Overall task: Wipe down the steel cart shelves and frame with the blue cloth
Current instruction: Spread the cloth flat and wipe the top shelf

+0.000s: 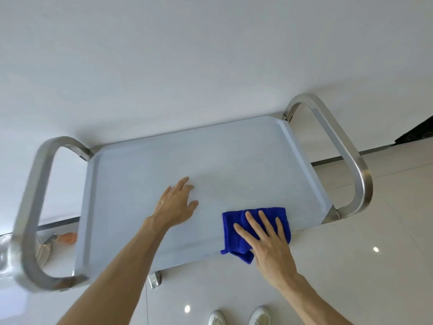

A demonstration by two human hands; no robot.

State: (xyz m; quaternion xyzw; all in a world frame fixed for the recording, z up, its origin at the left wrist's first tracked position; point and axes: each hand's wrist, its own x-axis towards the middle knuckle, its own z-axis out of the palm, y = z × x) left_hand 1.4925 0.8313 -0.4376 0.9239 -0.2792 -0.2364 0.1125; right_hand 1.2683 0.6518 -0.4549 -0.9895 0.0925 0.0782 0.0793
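The steel cart's top shelf [164,165] fills the middle of the view, pale and flat with a raised rim. A curved steel handle [35,184] stands at its left end and another steel handle [346,156] at its right end. The folded blue cloth [234,233] lies on the shelf's near right corner. My right hand [267,242] presses flat on the cloth with fingers straight and spread. My left hand [175,205] rests flat on the bare shelf to the left of the cloth, fingers straight.
A white wall rises right behind the cart. Glossy pale floor tiles [375,266] spread to the right and front. My white shoes [239,317] show at the bottom edge. A lower shelf with an orange object [69,238] shows through the left handle.
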